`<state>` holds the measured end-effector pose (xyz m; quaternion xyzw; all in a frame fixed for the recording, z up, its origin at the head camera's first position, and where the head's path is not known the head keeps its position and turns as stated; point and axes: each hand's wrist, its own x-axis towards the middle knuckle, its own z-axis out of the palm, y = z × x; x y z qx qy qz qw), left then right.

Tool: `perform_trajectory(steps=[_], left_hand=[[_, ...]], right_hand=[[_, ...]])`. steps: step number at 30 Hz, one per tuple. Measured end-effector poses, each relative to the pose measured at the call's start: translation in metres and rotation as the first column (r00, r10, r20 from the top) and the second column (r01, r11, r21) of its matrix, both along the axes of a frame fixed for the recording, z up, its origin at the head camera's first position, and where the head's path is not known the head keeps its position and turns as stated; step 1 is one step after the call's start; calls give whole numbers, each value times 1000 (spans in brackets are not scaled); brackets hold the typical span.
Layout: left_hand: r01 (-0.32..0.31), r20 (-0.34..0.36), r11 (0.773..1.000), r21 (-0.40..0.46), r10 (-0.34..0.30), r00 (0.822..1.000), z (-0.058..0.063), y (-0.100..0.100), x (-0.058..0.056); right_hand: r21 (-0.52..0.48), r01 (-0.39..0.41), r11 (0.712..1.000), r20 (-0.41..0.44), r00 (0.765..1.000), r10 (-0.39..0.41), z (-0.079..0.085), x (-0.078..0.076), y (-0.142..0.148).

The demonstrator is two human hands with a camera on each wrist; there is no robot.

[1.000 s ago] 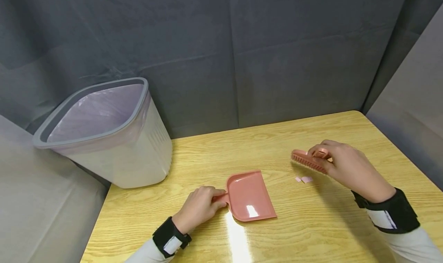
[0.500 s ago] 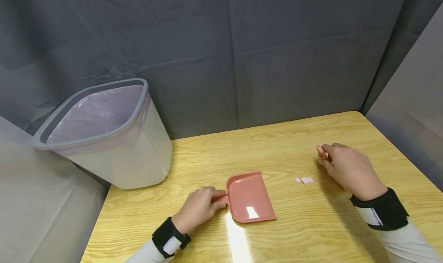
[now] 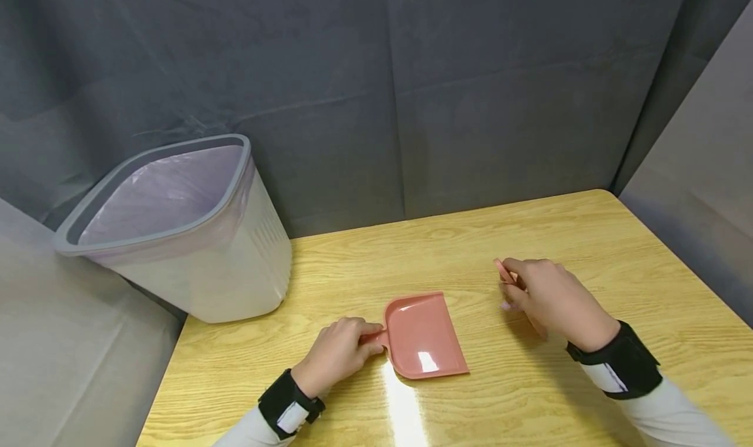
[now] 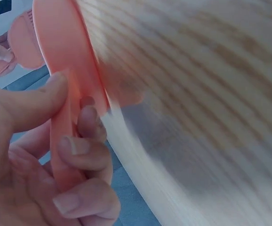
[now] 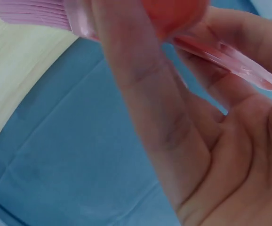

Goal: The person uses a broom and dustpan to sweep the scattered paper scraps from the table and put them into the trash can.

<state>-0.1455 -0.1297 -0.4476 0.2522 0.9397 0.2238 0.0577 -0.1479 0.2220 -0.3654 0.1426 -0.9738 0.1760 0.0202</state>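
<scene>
In the head view a pink dustpan [image 3: 425, 334] lies on the wooden table with its wide lip facing right. My left hand [image 3: 338, 357] grips its short handle; the left wrist view shows thumb and fingers wrapped round that handle [image 4: 63, 157]. Right of the pan, my right hand [image 3: 555, 298] holds a pink brush [image 3: 504, 270], most of it hidden behind the hand. Its bristles [image 5: 32, 13] show in the right wrist view. A small pink scrap [image 3: 507, 306] is partly visible beside the fingers of my right hand; the brush and hand cover the rest.
A pale bin [image 3: 253, 270] with a grey rim and a plastic liner stands at the table's back left. Grey cloth [image 3: 329, 107] hangs behind the table [image 3: 376, 264], and light panels flank both sides.
My right hand has turned the brush and brought it left, toward the dustpan, down by the pink scraps, which are now mostly covered. The left hand and dustpan stay in place.
</scene>
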Motion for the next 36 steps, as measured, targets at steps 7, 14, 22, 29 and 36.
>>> perform_trajectory(steps=[7, 14, 22, 29, 36], left_hand=[[-2, 7, 1000, 3, 2, 1000, -1, 0, -1], [5, 3, 1000, 12, -5, 1000, -1, 0, -2], [12, -8, 1000, 29, -12, 1000, -1, -1, -2], [12, 1, 999, 34, -12, 1000, 0, 0, -2], [5, 16, 1000, 26, -6, 1000, 0, 0, -2]], right_hand=[[-72, -70, 995, 46, 996, 73, -3, 2, -19], [-121, -159, 980, 14, 987, 162, -3, 5, -31], [-173, -163, 971, 51, 983, 174, -2, 7, -33], [-130, -103, 986, -62, 993, 96, 6, 6, -23], [-35, -35, 999, -37, 999, 33, -3, 0, -21]])
